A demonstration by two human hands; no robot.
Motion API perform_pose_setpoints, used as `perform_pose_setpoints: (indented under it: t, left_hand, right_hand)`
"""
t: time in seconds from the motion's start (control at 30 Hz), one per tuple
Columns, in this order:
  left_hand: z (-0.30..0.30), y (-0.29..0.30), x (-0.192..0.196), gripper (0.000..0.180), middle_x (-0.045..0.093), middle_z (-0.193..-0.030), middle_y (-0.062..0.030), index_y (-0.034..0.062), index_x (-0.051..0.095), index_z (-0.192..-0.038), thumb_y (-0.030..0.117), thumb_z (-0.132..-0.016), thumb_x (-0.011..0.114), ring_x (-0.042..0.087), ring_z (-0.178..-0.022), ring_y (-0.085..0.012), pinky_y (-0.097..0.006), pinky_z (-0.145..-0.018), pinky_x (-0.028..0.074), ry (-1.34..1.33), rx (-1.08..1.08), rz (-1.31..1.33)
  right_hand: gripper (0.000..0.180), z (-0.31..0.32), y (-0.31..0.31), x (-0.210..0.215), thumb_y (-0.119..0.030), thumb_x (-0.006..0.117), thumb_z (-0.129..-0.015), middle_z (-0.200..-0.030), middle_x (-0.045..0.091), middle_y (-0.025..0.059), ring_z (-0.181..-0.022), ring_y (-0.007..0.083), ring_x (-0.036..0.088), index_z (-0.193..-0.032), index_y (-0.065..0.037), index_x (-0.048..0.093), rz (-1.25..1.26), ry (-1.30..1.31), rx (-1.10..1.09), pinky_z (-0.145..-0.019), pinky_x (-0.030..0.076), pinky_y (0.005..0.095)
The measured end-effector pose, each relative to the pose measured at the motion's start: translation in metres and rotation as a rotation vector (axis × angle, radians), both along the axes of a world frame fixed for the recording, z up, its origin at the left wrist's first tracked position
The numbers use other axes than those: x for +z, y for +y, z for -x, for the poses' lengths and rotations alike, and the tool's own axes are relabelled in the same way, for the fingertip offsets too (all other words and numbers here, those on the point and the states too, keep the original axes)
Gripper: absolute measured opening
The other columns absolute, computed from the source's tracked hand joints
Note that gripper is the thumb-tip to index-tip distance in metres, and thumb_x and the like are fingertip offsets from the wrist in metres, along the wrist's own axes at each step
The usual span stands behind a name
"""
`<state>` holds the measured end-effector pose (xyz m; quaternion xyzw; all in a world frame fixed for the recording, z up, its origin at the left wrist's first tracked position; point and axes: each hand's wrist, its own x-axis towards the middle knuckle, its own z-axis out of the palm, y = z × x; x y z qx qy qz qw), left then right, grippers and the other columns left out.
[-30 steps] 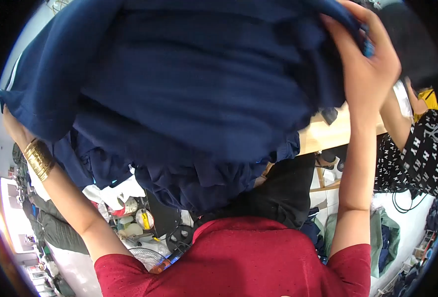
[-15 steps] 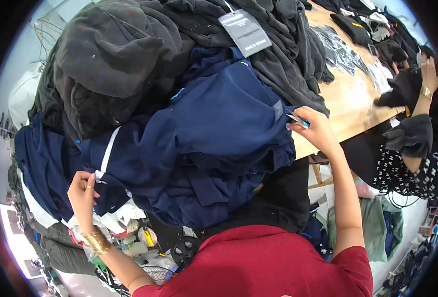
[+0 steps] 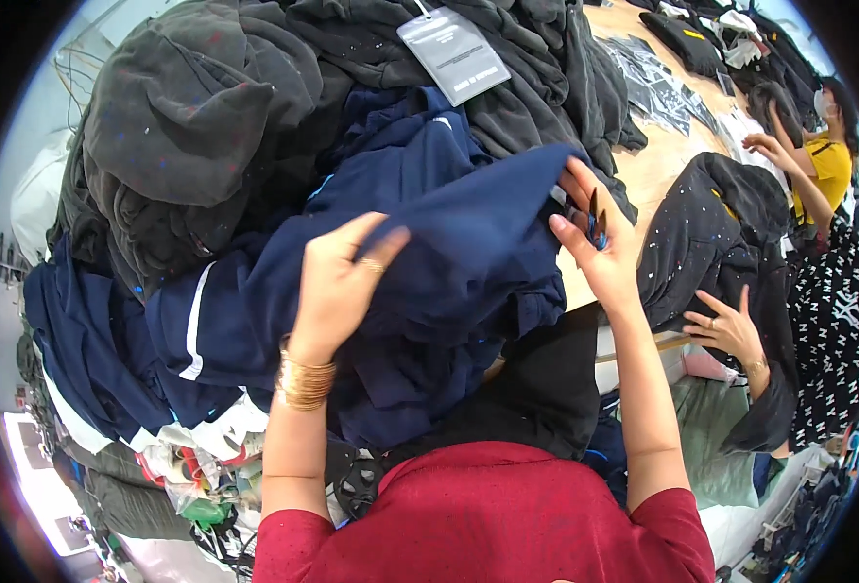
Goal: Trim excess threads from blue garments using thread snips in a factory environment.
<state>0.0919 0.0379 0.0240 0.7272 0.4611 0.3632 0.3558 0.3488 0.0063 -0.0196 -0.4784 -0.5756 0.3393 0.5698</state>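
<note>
A navy blue garment (image 3: 245, 321) with a white stripe lies heaped in front of me. My right hand (image 3: 600, 233) holds small thread snips (image 3: 597, 222) with dark blades and a blue part against its palm. Its fingers also lift an edge of the navy cloth into a raised, slanting flap. Over the middle of the garment is my left hand (image 3: 342, 282), somewhat blurred, with a ring and gold bracelets. Its fingers stretch along the lower edge of that flap, and nothing shows gripped in them.
Dark grey garments (image 3: 187, 107) pile up behind, with a grey hang tag (image 3: 454, 53) on top. Clear plastic packets (image 3: 653, 83) lie on the wooden table (image 3: 658, 165). At right, another person (image 3: 823, 175) handles a speckled dark garment (image 3: 711, 228); a further hand (image 3: 731, 330) shows below.
My left hand has left the white stripe's end and moved right to the middle. The navy cloth at my right hand has risen into a flap. A speckled garment now spreads at right.
</note>
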Motion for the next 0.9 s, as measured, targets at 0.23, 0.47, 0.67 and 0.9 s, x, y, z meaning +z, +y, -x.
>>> perform_pose_setpoints:
  t: [0.23,0.47,0.67,0.9]
  left_hand:
    - [0.035,0.042,-0.042,0.022,0.062,-0.093,-0.0017,-0.0055,0.058,-0.104,0.005,-0.091,0.043,0.054,-0.085,-0.0069,-0.020,-0.079,0.042,-0.298,0.093,0.271]
    - [0.046,0.029,-0.030,0.016,0.064,-0.085,-0.0019,0.0011,0.061,-0.100,0.006,-0.087,0.053,0.056,-0.077,-0.0074,-0.020,-0.069,0.044,-0.133,0.239,0.082]
    - [0.038,0.016,0.011,0.030,0.054,-0.116,-0.0046,0.0077,0.060,-0.109,0.006,-0.079,0.062,0.055,-0.083,-0.0136,-0.023,-0.069,0.045,0.040,0.076,-0.141]
    - [0.032,0.057,0.008,0.024,0.057,-0.107,-0.0044,0.0065,0.060,-0.084,0.011,-0.065,0.073,0.047,-0.104,-0.0252,-0.039,-0.094,0.033,0.256,-0.467,-0.339]
  right_hand:
    - [0.046,0.019,0.027,-0.020,-0.011,0.065,-0.078,-0.113,0.060,0.0108,-0.108,0.0184,0.056,-0.123,-0.011,0.052,0.074,-0.331,-0.004,-0.091,0.040,0.0277]
    - [0.031,0.020,0.015,-0.014,-0.006,0.067,-0.075,-0.098,0.062,0.0081,-0.090,0.0189,0.060,-0.105,-0.006,0.061,0.003,-0.329,-0.084,-0.081,0.044,0.0266]
    - [0.023,0.022,0.006,0.000,-0.005,0.065,-0.078,-0.098,0.063,0.0063,-0.091,0.0160,0.059,-0.101,-0.004,0.063,0.019,-0.278,-0.017,-0.082,0.044,0.0255]
    - [0.040,0.080,0.019,0.006,-0.013,0.073,-0.072,-0.093,0.062,0.0072,-0.085,0.0168,0.060,-0.108,-0.003,0.059,0.017,-0.105,0.241,-0.080,0.046,0.0274]
